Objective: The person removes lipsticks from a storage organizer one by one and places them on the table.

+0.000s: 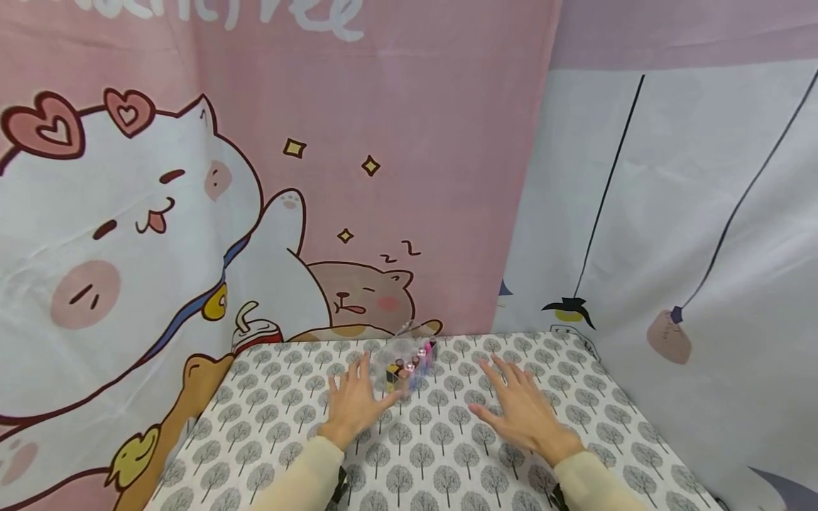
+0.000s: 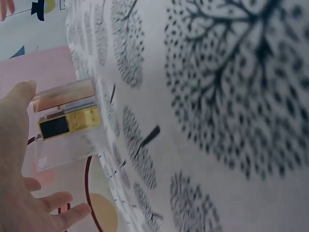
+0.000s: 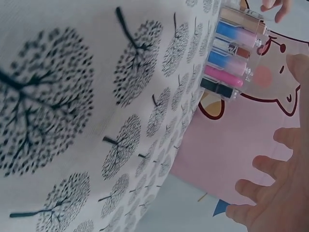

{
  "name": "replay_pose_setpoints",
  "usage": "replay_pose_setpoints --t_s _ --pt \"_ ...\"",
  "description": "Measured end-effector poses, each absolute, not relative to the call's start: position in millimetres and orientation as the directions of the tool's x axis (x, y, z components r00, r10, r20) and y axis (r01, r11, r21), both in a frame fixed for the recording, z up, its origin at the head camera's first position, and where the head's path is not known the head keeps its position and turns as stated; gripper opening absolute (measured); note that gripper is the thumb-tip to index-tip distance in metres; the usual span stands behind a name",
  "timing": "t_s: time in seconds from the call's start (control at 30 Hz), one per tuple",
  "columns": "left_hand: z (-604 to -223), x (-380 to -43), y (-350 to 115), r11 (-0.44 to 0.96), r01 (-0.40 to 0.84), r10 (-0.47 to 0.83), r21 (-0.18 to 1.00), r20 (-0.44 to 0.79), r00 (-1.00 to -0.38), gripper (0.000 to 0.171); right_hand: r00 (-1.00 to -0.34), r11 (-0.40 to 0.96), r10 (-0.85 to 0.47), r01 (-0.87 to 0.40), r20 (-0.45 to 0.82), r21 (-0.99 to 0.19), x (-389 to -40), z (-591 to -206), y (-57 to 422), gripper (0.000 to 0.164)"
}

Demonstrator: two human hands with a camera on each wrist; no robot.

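Note:
A clear plastic case (image 1: 395, 349) stands towards the back of the table, with several lipstick-like tubes upright in it. Its row includes a gold tube with a black end (image 2: 83, 119), a bright pink tube (image 3: 223, 76) and blue-and-pink tubes (image 3: 227, 63). My left hand (image 1: 353, 404) is just left of the case, fingers spread, its thumb overlapping the near end of the case in the head view. Off to the right of the case is my right hand (image 1: 520, 411), fingers apart and holding nothing.
A white cloth printed with grey trees (image 1: 422, 461) covers the table. Behind it hangs a pink curtain with cartoon animals (image 1: 447, 177). A pale curtain (image 1: 735, 248) hangs along the right side.

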State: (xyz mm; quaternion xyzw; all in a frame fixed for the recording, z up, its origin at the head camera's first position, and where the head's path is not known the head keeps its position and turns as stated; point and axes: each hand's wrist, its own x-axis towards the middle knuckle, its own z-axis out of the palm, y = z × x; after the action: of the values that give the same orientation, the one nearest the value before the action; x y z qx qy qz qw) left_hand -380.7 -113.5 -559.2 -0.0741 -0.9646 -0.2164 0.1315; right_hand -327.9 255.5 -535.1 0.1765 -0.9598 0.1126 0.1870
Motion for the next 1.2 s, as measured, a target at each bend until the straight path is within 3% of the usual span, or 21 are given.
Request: replay_pose_setpoints --t_s 0.4,0.63,1.2 --pt "-567.1 -397.2 -88.5 0.846 0.249 0.076 0.472 0.356 -0.932 0.126 -0.867 0.89 -0.325 -0.415 0.378 -0.188 -336.7 -530.4 233.9 0.093" --pt "-564.5 -400.4 -82.0 0.829 0.254 0.045 0.499 0.394 -0.918 0.109 -0.878 0.888 -0.323 -0.41 0.353 -0.207 -345.6 -531.6 221.9 0.092" --pt "-556.7 -394.6 -83.7 0.797 0.232 0.038 0.558 0.336 -0.941 0.109 -0.895 0.835 -0.323 -0.423 0.309 -0.353 -369.9 -538.2 207.5 0.086"
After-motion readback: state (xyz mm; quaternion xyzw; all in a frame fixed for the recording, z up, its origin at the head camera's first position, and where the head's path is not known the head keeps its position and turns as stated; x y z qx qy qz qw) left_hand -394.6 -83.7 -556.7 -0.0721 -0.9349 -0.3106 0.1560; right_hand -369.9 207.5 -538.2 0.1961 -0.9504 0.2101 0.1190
